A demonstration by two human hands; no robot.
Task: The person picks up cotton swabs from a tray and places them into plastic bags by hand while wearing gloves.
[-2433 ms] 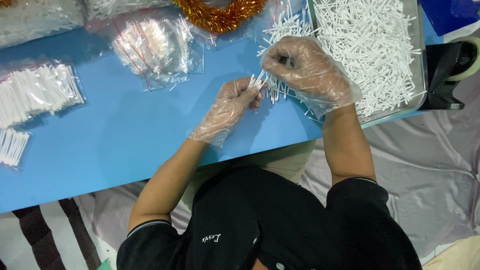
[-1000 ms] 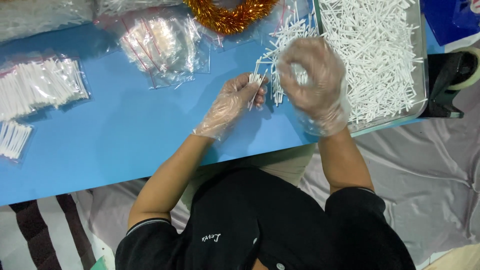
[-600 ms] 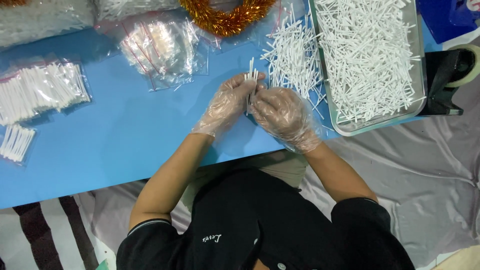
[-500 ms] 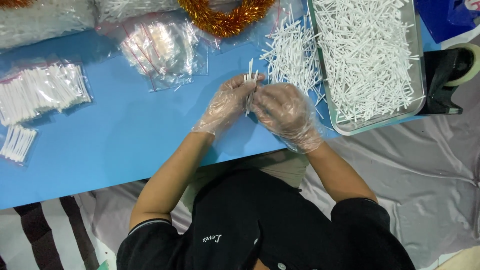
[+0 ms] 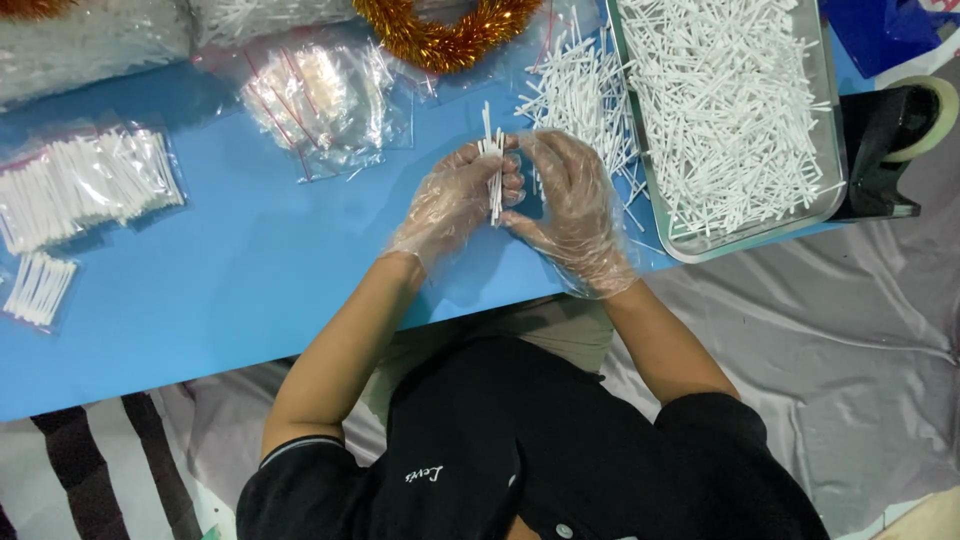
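A small bundle of thin white sticks (image 5: 492,172) stood roughly upright above the blue table (image 5: 250,270), its ends uneven at the top. The left hand (image 5: 455,205), in a loose clear plastic glove, was closed around the bundle, and the gloved right hand (image 5: 572,205) pressed against it from the other side, fingers touching the sticks. Just beyond the hands lay a loose heap of white sticks (image 5: 580,95), and beside it a metal tray (image 5: 690,240) filled with more. Bagged sticks (image 5: 85,185) lay at the far left, clear bags (image 5: 325,95) and orange tinsel (image 5: 445,35) further back. Grey cloth (image 5: 850,340) covered the floor.
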